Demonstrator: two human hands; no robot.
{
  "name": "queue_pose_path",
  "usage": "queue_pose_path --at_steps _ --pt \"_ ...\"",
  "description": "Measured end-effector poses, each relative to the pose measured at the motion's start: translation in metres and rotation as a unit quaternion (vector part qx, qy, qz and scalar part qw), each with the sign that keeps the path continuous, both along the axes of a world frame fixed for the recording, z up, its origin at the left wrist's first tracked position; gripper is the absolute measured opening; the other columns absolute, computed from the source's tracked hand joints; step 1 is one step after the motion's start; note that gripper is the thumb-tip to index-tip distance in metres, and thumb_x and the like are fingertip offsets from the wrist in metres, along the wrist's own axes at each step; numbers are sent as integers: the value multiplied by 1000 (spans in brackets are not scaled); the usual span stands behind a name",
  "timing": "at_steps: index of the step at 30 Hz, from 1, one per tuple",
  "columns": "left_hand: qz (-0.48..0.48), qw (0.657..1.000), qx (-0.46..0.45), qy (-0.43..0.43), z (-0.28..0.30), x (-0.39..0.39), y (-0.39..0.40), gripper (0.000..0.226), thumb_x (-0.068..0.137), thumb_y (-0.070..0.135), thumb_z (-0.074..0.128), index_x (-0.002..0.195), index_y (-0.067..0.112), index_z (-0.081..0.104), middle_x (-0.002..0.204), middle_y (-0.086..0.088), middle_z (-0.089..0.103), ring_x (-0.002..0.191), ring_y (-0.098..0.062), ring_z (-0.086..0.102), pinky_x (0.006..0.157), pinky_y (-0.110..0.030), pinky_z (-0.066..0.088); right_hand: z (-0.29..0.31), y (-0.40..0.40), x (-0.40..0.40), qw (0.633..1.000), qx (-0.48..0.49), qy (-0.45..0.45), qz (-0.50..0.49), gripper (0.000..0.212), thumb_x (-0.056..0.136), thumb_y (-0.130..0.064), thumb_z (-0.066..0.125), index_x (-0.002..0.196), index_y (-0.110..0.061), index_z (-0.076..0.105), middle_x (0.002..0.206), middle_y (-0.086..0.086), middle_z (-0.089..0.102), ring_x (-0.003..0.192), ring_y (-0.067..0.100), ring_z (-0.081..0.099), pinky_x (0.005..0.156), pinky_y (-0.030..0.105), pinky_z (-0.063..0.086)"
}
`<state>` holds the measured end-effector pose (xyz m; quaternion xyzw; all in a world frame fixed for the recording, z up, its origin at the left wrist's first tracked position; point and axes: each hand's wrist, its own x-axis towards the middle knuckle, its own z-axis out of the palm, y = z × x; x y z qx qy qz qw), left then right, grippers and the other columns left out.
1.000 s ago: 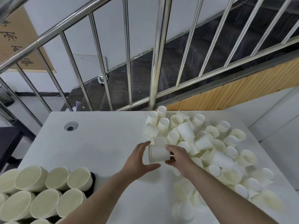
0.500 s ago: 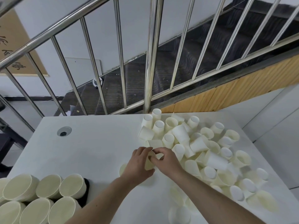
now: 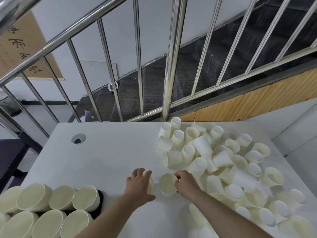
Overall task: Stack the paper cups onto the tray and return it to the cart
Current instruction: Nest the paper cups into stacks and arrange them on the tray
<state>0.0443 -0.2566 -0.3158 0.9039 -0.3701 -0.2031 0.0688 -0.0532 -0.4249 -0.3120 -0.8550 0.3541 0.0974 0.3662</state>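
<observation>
Cup (image 3: 167, 185) upright, mouth toward camera

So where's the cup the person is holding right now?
In the head view, the cup sits low and centre over the white table, gripped by the right hand, beside the left hand and the loose cup pile.

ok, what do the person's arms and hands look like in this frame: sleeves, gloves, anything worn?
Both are bare. The left hand and right hand wear no gloves, and no rings, watch or wristband show. Both forearms are uncovered as far as the bottom edge of the head view, so no sleeve cuff is visible; what is worn higher up is out of frame. No markings or tape show.
</observation>
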Motion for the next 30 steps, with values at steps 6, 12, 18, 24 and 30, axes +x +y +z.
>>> queue_pose_path --at_steps 6,12,18,24,30 --pt "8 1000 7 27 -7 0 4 79 79 35 65 146 29 23 150 -1 19 139 -23 21 103 -38 40 -5 4 2 998 -42 19 47 26 92 -11 48 112 -14 63 111 1 65 103 19 61 90 33 51" --pt "3 1000 -14 26 -4 0 0 68 81 24 60 142 26 29 143 -1 27 131 -22 31 95 -33 44 7 12 1 970 -134 40 199 76 87 -50 58 150 -23 24 149 -4 28 137 18 29 103 34 42" --pt "6 999 -38 35 -3 -2 -1 67 80 22 60 141 24 31 137 -2 31 126 -23 35 94 -33 45 5 24 9 942 -173 77 276 81 85 -33 67 151 -23 22 154 -3 20 141 20 23 101 35 43" --pt "7 997 -70 43 0 -2 6 67 81 21 61 142 24 31 138 -2 29 127 -23 33 94 -34 47 8 29 6 948 -180 56 256 71 87 -25 61 149 -23 27 148 -5 28 135 19 30 95 31 45" --pt "16 994 -103 34 14 -18 17 68 83 21 59 144 24 30 138 -3 30 127 -25 34 92 -34 48 29 39 -9 952 -188 10 242 69 87 -28 60 148 -26 29 145 -8 30 133 15 31 93 29 47"
